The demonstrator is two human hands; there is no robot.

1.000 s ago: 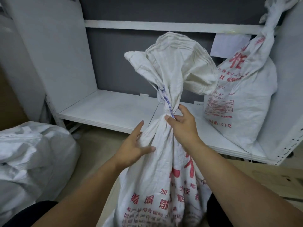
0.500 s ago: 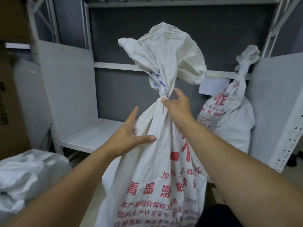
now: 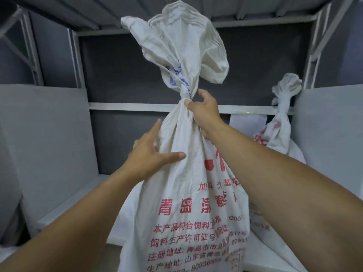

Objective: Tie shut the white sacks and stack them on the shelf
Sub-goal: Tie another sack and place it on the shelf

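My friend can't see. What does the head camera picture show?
A person holds up a white sack with red writing: the right hand grips its tied neck, the left hand presses flat against its side. Behind it, a second sack sits on a white shelf.

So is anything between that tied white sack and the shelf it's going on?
Nothing visible. The white woven sack with red print, its neck gripped by the right hand, left hand pressed on its side, faces a bare stretch of white shelf board. A second tied white sack leans at the shelf's right end.
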